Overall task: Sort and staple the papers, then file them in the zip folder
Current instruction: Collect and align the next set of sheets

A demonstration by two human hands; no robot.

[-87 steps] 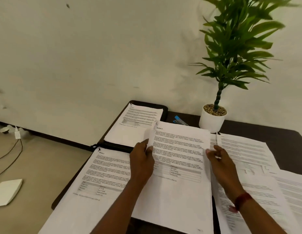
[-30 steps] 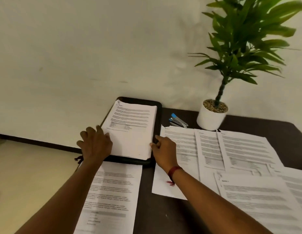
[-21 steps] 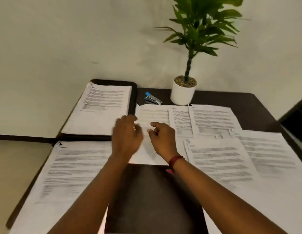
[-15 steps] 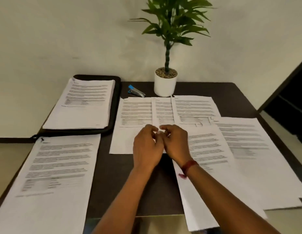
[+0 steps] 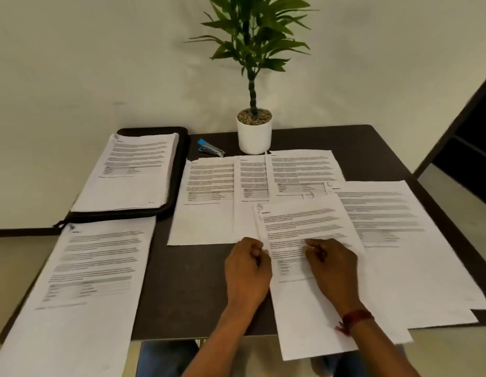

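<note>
**Item under handling.** The front sheet (image 5: 312,221) is a printed page lying skewed on the counter (image 5: 193,289). It sits straight in front of the plant pot (image 5: 254,137), on the person's side, and its near end overhangs the counter edge. It carries a short bold heading at the top left, body text and a small table, all too blurred to read.

**Hands.** The left hand (image 5: 247,270) sits at the sheet's left edge with its fingers (image 5: 257,251) curled inward. Whether they pinch the edge cannot be told. The right hand (image 5: 331,270) lies palm down on the sheet with its fingers (image 5: 311,244) loosely bent. Their tips rest on the print and clasp nothing. A red thread band (image 5: 356,318) circles that wrist.

**Other task items.**
- Three overlapping sheets (image 5: 206,202) lie in a row between the front sheet and the pot, and the rightmost reaches the pot's base.
- More sheets (image 5: 386,213) lie right of the pot and nearer the person, partly under the front sheet.
- A blue and metal stapler (image 5: 210,150) lies just left of the pot.
- The black zip folder (image 5: 180,170) lies flat further left and bears a thick stack of papers (image 5: 133,172).
- A long sheet (image 5: 81,281) lies left of the pot on the person's side, touching the folder's near edge and running past the counter edge.

No print on any page is legible.
</note>
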